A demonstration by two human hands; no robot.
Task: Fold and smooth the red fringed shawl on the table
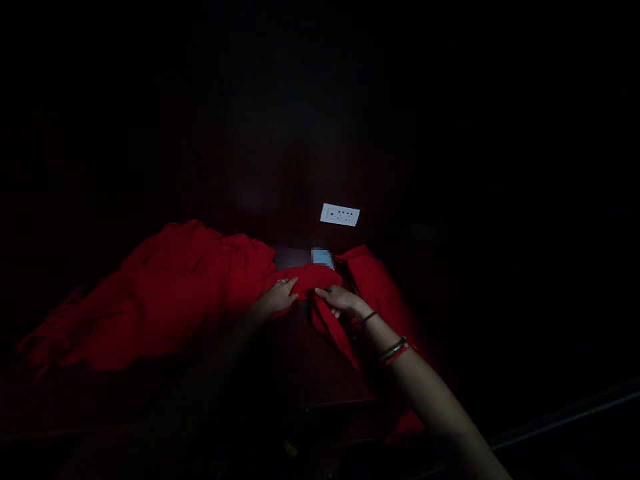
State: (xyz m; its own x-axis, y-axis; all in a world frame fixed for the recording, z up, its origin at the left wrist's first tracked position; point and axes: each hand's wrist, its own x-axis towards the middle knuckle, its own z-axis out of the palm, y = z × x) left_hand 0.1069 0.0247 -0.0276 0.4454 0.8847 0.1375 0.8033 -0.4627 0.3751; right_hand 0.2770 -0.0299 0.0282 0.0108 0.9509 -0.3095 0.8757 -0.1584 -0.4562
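A large red cloth [180, 300] lies heaped across the dark table, its left end ending in what looks like a fringe. A strip of red fabric reaches toward the middle, and more red cloth [375, 280] spreads on the right and hangs down over the front. My left hand [281, 295], with a ring on one finger, rests on the strip with index finger and thumb apart. Close by on the right, my right hand [339, 299] grips a fold of the red cloth between thumb and fingers. Part of that fold droops below the hand.
Behind the cloth, a white socket panel [340, 215] is set in the dark wall. A small pale-blue blurred item [322, 257] lies just behind my hands. The front edge of the table [330, 404] shows faintly. Deep darkness hides most of the surroundings.
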